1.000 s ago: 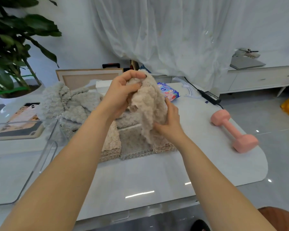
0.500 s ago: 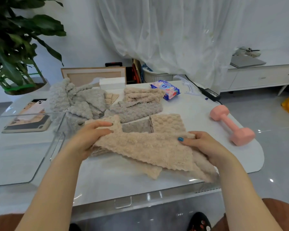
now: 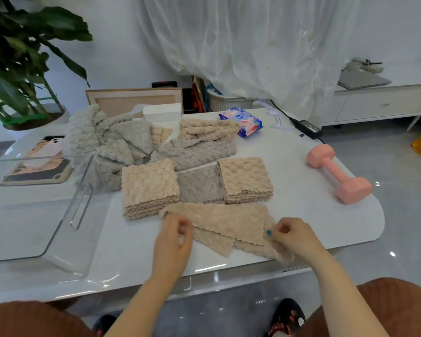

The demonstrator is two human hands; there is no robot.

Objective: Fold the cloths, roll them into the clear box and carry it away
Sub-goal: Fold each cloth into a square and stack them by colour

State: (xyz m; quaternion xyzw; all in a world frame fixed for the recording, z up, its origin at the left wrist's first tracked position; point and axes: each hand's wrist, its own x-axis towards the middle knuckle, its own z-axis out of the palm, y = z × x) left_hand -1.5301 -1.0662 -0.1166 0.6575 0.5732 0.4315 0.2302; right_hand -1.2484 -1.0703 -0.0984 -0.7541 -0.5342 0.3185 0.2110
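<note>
**Folding a beige cloth at the table's near edge**

Pinching the two ends of a beige cloth [image 3: 225, 221], both hands work low over the white table [image 3: 301, 215]. The left hand [image 3: 174, 239] has its fingers curled in on the cloth's left corner, thumb against fingertips. The right hand [image 3: 294, 235] nips the right corner between thumb and forefinger, and a blue-painted nail shows there. The cloth lies flat and partly doubled over, with a pointed flap sticking out toward the person from under the upper layer.

Just behind it sit two neat stacks of folded beige cloths, the left stack [image 3: 148, 188] and the right stack [image 3: 244, 178], with a folded grey cloth [image 3: 199, 183] lying between them. Farther back is a rumpled grey pile [image 3: 117, 139], and beside it some loose beige cloths [image 3: 207, 130] rest on another grey one.

The clear box [image 3: 80, 207] stands on the table to the left of the stacks, its see-through wall close to the left stack. I cannot tell whether anything lies inside it. A phone [image 3: 39, 166] shows through it at the far left.

A pink dumbbell [image 3: 338, 173] lies to the right, well apart from the cloths. A pack of wipes [image 3: 243, 121] and a black power adapter [image 3: 306, 128] sit at the back, and a leafy plant [image 3: 17, 57] fills the far left corner.
</note>
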